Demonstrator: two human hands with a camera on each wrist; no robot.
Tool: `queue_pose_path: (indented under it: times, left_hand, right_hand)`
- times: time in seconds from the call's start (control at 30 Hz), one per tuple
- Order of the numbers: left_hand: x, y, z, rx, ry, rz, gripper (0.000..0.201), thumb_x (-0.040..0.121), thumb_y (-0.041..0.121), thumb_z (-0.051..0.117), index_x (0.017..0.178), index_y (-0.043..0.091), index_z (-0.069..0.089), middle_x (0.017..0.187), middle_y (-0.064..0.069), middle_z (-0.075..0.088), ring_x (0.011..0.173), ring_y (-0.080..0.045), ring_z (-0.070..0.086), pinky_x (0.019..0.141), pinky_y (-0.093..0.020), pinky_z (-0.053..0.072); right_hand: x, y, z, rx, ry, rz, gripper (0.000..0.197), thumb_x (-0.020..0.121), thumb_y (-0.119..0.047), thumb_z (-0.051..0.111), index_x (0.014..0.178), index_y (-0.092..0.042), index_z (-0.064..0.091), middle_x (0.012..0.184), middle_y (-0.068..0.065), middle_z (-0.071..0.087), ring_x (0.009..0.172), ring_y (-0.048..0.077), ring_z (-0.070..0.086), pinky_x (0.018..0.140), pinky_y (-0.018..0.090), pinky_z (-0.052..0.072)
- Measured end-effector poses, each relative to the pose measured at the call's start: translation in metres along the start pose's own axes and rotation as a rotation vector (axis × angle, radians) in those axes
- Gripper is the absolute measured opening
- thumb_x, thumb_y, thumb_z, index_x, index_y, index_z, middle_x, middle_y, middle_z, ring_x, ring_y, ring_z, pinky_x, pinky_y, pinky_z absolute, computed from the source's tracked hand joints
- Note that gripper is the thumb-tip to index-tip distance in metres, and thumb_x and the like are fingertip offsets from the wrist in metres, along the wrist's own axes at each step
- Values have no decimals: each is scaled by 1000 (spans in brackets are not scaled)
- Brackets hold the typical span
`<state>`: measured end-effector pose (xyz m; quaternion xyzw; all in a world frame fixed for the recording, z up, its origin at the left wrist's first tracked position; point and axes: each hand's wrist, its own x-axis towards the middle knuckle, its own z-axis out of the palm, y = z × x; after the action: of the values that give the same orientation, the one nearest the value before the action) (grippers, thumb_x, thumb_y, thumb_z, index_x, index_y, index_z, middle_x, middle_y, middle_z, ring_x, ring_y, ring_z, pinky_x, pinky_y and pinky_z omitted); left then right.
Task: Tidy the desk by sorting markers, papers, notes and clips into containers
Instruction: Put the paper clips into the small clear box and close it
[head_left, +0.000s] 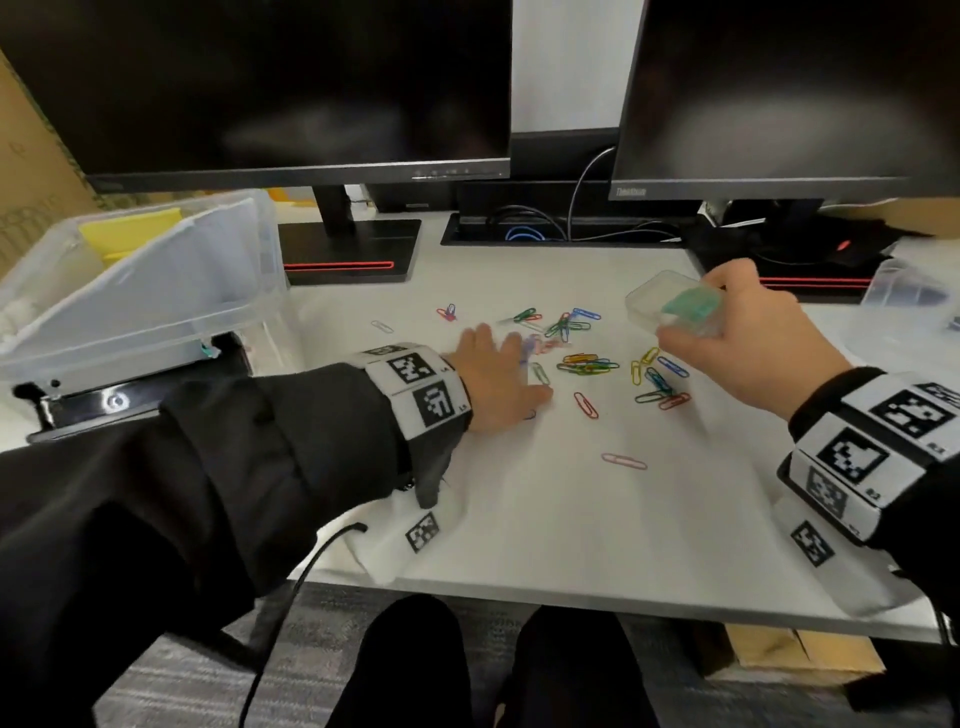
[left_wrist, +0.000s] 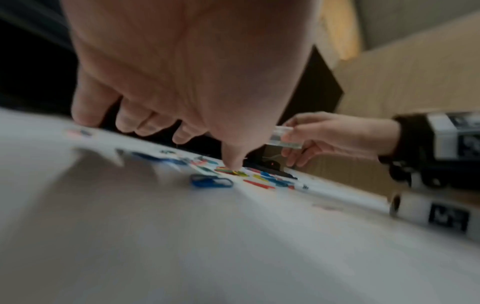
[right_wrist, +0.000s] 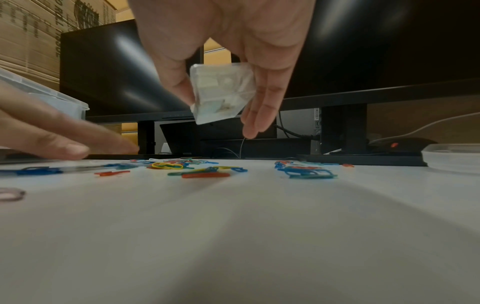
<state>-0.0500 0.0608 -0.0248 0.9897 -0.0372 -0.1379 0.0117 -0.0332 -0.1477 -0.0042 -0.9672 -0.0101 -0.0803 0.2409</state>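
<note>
Paperclips (head_left: 589, 364) light, slippery, flat on desk (head_left: 571, 519); left hand (head_left: 498, 374) spread, sweeps; right hand (head_left: 748, 338) pinches clear clip box (head_left: 670, 306) by sides.

Head view: downward over white desk (head_left: 519, 519), dark monitors far. Wrist views: set low, close over desktop, faced along fingers. Scattered coloured wire paper clips (head_left: 587, 361) (left_wrist: 259, 179) (right_wrist: 197, 168) shared by all.
</note>
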Motion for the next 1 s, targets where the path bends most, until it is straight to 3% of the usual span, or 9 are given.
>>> queue_pose_path:
  times: [0.1,0.2,0.3,0.4,0.53,0.67,0.73,0.83,1.0]
  left_hand:
    - [11,-22,-10,163,104,-94,73,95,53,29,149,11,3,157,-15,-4,145,-31,1,117,-48,15]
    - [30,-54,-13,128,79,-316,77,89,60,35,144,8,22,153,-19,18,140,-34,21,112,-46,25]
    - [37,-52,-18,-31,-32,-350,78,90,62,28,142,4,28,148,-18,32,135,-34,33,110,-36,26]
    - [45,-35,-20,-40,-54,-233,92,81,71,8,147,7,17,151,-20,26,137,-35,29,113,-39,21]
    - [48,-5,-12,-39,-44,23,65,96,51,23,145,8,21,148,-21,27,134,-33,33,110,-42,30]
    - [52,-1,-22,-46,141,92,61,98,45,24,148,13,11,158,-11,1,145,-27,10,116,-44,22]
    - [65,-8,-28,-49,107,63,60,99,43,24,148,10,12,158,-11,6,145,-25,11,117,-43,20]
    - [79,-9,-31,-56,-27,92,56,100,41,23,146,9,20,153,-12,27,138,-27,31,113,-37,25]
    - [74,1,-28,-44,-120,240,54,100,39,25,149,18,15,152,-8,30,136,-27,35,113,-34,25]
  right_hand:
    - [2,-1,1,-26,-6,20,58,82,-43,61,124,-9,38,116,17,54,88,23,49,72,34,46]
    - [7,-2,4,-97,-16,-10,59,81,-42,63,126,-10,44,120,12,49,102,24,49,83,37,45]
    - [10,-2,6,-132,2,-42,62,79,-38,67,131,-13,45,123,8,42,116,24,42,92,36,42]
    - [10,-3,5,-96,-3,-40,62,77,-35,71,130,-14,47,121,7,43,113,23,44,88,31,40]
    - [9,-3,5,-85,-49,-26,64,75,-29,74,130,-13,45,122,7,45,110,21,45,84,24,35]
    - [9,-1,5,-94,-92,-25,60,76,-21,73,129,-12,45,126,9,45,110,21,45,83,23,35]
    - [7,-1,5,-95,-123,-21,55,78,-17,70,127,-11,46,124,10,49,105,20,45,80,23,36]
    - [6,-2,3,-80,-114,-24,52,77,-19,71,124,-12,49,118,9,57,106,22,51,79,25,43]
    - [4,-3,4,-7,-96,-31,55,78,-32,71,126,-16,49,117,4,60,95,14,53,78,23,45]
